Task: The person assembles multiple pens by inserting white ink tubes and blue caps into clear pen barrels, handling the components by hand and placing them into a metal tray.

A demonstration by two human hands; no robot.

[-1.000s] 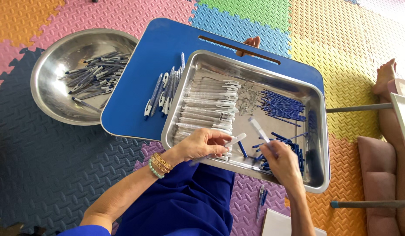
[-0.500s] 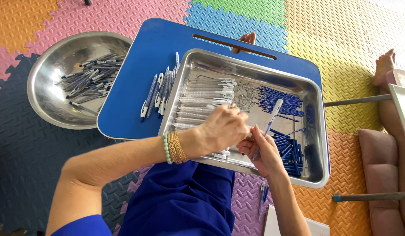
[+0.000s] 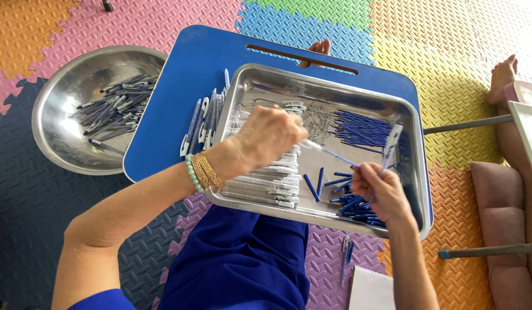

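Colourful foam puzzle mats cover the floor, with a blue lap worktop (image 3: 180, 86) carrying a shiny rectangular steel tray (image 3: 357, 95). Left hand (image 3: 269, 135) has its grip pinched together on a thin blue pen refill (image 3: 338, 157), whose far end reaches toward the right hand (image 3: 377, 189). That grip is clamped on a clear pen barrel with white clip (image 3: 390, 146). I'd say both are super light; the refill looks bendy, so hold it near the tip. Barrel's slick plastic, best held mid-body.

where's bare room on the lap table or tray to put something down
Free: the blue lap table between the round steel bowl and the rectangular steel tray. Inside the tray it is crowded: white pen barrels left, blue refills right, only a small bare patch between.
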